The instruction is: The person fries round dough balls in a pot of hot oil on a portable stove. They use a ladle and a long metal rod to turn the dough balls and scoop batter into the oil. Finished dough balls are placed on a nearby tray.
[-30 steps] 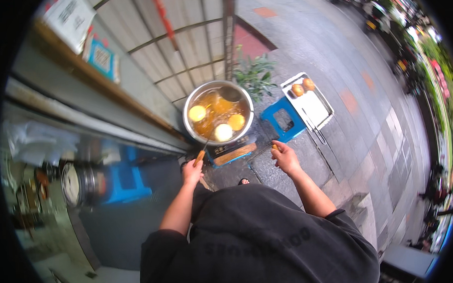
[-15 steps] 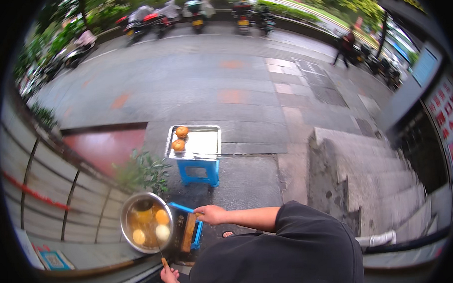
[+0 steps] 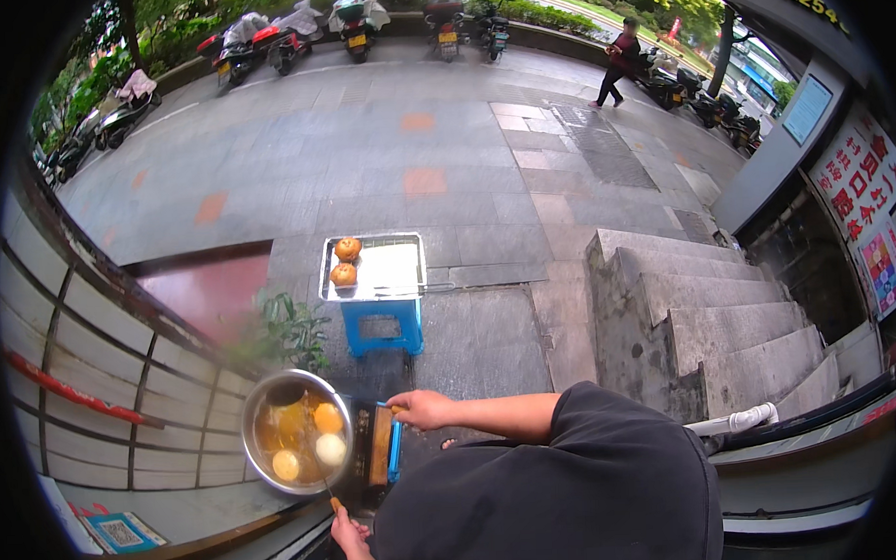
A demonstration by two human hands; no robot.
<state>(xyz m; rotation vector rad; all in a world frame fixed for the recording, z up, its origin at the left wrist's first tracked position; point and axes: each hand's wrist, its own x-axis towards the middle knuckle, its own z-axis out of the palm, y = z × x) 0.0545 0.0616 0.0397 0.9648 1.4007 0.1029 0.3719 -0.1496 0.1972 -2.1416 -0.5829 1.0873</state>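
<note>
A steel pot [image 3: 252, 455] of yellow-brown liquid sits at the lower left. Floating in it are an orange ball [image 3: 327, 416], a pale ball [image 3: 331, 449] and a yellow ball [image 3: 286, 465]. My left hand [image 3: 348, 532] is closed around the wooden handle of a thin metal rod [image 3: 325, 480], whose far end dips into the liquid. Right of the pot, my right hand [image 3: 425, 409] is closed on a short wooden handle [image 3: 398, 408]; what it joins to is unclear. A dark round utensil head [image 3: 287, 393] shows at the pot's far rim.
Ahead, a metal tray [image 3: 398, 267] with two browned balls [image 3: 345, 263] rests on a blue stool [image 3: 383, 327]. A tiled wall [image 3: 85, 342] runs along the left. Stone steps [image 3: 726, 320] rise at right. A person [image 3: 616, 62] walks on the far pavement, near parked scooters [image 3: 355, 31].
The view has shifted, so the tray and street appear further left and higher. The rod remains in my left hand and the wooden handle in my right. The distant person has walked left.
</note>
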